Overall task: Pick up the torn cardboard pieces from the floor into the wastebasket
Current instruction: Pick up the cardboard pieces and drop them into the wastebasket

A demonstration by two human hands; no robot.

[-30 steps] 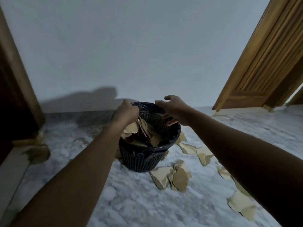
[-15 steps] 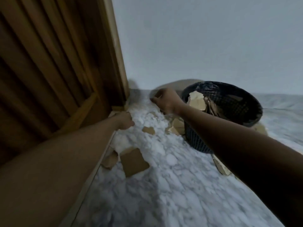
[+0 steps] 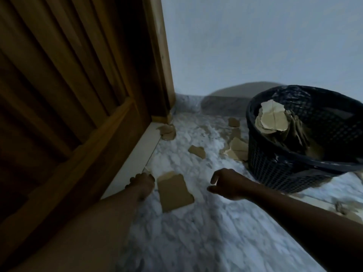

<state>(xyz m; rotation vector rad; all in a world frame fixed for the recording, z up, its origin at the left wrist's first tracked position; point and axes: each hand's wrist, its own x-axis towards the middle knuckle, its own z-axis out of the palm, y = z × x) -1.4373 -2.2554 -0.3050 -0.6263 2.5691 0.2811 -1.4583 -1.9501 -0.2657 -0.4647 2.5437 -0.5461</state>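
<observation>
large flat brown torn cardboard piece (image 3: pixel 173 193) on white marble floor (image 3: pixel 196 242), long axis pointing away | left hand (image 3: pixel 142 185) just beside its left edge, nearer, fingers curled, hold unclear | right hand (image 3: pixel 227 186) off its right edge, fingers loose, empty

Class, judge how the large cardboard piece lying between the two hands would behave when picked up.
Probably stiff: the cardboard piece lies flat and uncurled. Likely light, since it looks thin. Flush on the smooth marble floor, it may slide before an edge lifts.
</observation>
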